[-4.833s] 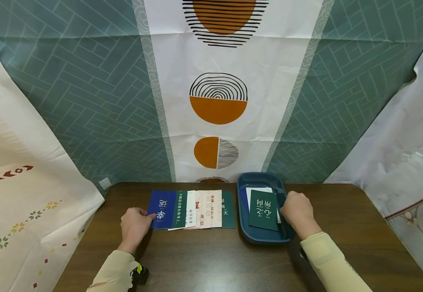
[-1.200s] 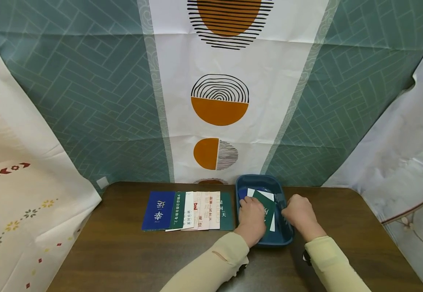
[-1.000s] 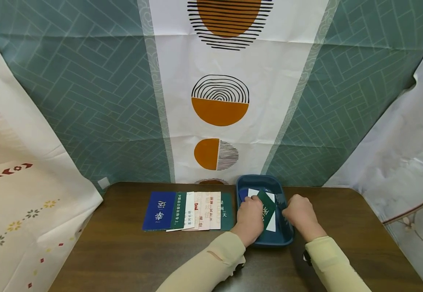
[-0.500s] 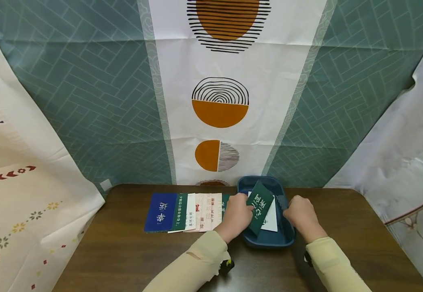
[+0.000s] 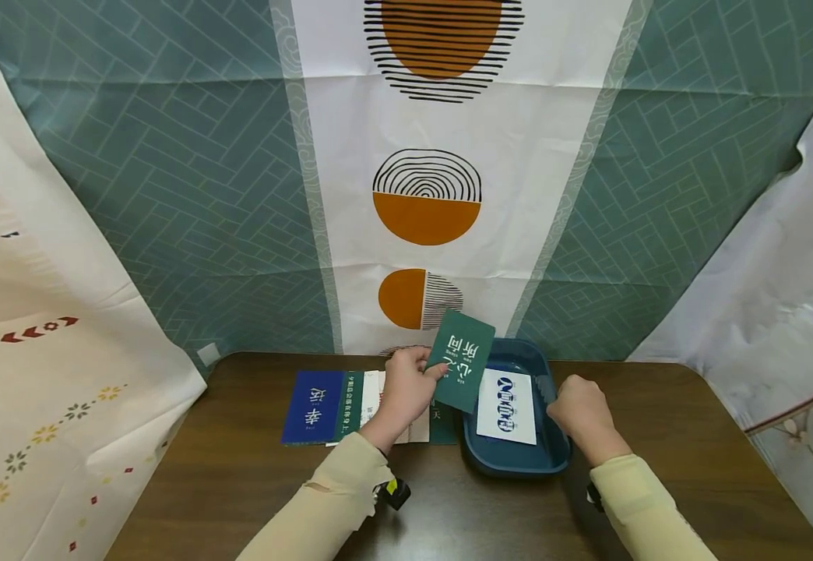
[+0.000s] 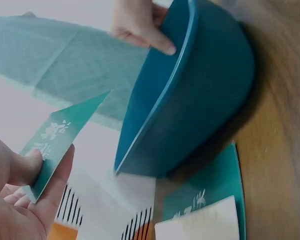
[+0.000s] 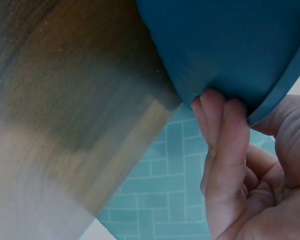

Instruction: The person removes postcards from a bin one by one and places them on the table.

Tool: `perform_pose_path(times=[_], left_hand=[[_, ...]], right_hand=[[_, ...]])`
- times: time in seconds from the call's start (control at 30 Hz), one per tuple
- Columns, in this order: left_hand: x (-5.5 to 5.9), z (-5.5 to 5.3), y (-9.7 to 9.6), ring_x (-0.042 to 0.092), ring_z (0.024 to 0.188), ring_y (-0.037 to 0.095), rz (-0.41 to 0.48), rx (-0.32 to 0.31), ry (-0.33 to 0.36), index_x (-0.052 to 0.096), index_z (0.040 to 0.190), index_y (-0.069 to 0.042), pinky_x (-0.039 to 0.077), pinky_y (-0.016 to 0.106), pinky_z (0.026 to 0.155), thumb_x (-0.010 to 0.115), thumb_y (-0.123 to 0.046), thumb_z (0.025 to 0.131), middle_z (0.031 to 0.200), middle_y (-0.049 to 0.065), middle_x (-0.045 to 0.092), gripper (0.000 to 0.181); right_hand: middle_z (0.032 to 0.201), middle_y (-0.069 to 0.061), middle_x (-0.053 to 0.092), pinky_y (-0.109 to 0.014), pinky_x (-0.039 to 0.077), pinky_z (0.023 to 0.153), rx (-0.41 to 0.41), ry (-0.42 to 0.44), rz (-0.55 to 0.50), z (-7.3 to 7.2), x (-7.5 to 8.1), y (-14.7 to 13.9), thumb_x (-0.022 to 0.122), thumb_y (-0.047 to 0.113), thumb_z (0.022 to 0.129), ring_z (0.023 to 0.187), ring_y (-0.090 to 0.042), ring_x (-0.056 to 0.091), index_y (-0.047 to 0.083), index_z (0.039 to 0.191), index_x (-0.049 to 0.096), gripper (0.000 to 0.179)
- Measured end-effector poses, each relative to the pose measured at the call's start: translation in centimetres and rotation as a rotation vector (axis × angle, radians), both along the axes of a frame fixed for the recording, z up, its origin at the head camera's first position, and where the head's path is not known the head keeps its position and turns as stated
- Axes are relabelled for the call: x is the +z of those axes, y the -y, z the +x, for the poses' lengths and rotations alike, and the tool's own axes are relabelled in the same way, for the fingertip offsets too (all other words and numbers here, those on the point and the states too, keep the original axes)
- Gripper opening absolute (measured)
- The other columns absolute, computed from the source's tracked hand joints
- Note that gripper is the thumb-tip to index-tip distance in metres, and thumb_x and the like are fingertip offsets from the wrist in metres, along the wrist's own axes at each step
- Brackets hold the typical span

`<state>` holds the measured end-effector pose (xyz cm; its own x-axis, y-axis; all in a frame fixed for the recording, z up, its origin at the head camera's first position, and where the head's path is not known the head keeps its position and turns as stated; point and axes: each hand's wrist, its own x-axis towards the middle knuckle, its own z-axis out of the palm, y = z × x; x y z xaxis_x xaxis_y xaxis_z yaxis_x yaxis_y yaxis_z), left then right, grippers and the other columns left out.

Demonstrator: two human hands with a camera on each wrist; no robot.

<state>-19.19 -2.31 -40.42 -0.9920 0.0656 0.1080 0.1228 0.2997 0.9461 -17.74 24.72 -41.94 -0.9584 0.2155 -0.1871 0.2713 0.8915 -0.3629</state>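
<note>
The left hand [image 5: 404, 389] pinches a green card [image 5: 459, 360] in its grip, at the left of the bin [image 5: 516, 463]; the right hand [image 5: 582, 409] clamps the bin's right side; a white card [image 5: 507, 407] lies inside.

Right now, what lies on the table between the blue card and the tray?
Head view: a row of overlapping cards, partly hidden by the left hand.

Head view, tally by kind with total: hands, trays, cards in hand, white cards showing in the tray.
Left hand and right hand: 2
Blue rounded-rectangular plastic tray: 1
Green rectangular card, held: 1
White rectangular card, in tray: 1
Total: 5
</note>
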Motion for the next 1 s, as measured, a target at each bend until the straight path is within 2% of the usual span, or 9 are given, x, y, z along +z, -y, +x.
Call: perform_pose_path(times=[0.2,0.4,0.57,0.73,1.0], left_hand=[[0.4,-0.2,2.8,0.067,0.059,0.012,0.011,0.084,-0.024,0.068,0.099,-0.007,0.052,0.027,0.053,0.068,-0.021,0.086,0.077,0.005,0.072,0.019],[1.2,-0.6,4.8,0.069,0.063,0.015,0.041,0.16,-0.015,0.067,0.105,-0.004,0.055,0.029,0.058,0.068,-0.02,0.086,0.083,0.009,0.072,0.025],[1.8,-0.7,6.5,0.069,0.066,0.014,0.006,0.224,-0.052,0.068,0.103,-0.006,0.056,0.03,0.059,0.069,-0.022,0.085,0.083,0.008,0.072,0.024],[1.7,-0.4,8.3,0.069,0.066,0.014,-0.014,0.293,-0.098,0.069,0.1,-0.006,0.055,0.028,0.057,0.072,-0.02,0.082,0.081,0.009,0.072,0.023],[1.2,0.1,10.6,0.068,0.063,0.014,-0.064,0.349,-0.09,0.069,0.102,-0.006,0.054,0.03,0.054,0.072,-0.024,0.082,0.082,0.01,0.072,0.027]], right_hand=[[0.051,-0.003,0.042,-0.025,0.037,0.043,0.001,0.002,0.003,0.0,0.0,0.0,0.056,0.005,0.078,0.048,-0.019,0.049,0.006,0.055,0.055,0.023],[0.052,-0.004,0.042,-0.025,0.038,0.043,-0.003,0.013,0.013,0.0,0.0,0.0,0.057,0.006,0.079,0.049,-0.019,0.049,0.005,0.057,0.057,0.022],[0.053,-0.006,0.045,-0.025,0.039,0.043,-0.004,0.015,0.009,0.0,-0.1,0.0,0.058,0.007,0.079,0.049,-0.02,0.05,0.004,0.06,0.059,0.02],[0.052,-0.005,0.044,-0.025,0.039,0.042,-0.014,0.024,0.014,0.1,-0.3,-0.1,0.058,0.008,0.079,0.049,-0.019,0.05,0.005,0.058,0.057,0.022],[0.049,-0.002,0.038,-0.025,0.038,0.043,-0.004,-0.002,0.012,-0.1,-0.2,-0.1,0.058,0.008,0.079,0.047,-0.019,0.049,0.007,0.054,0.053,0.025]])
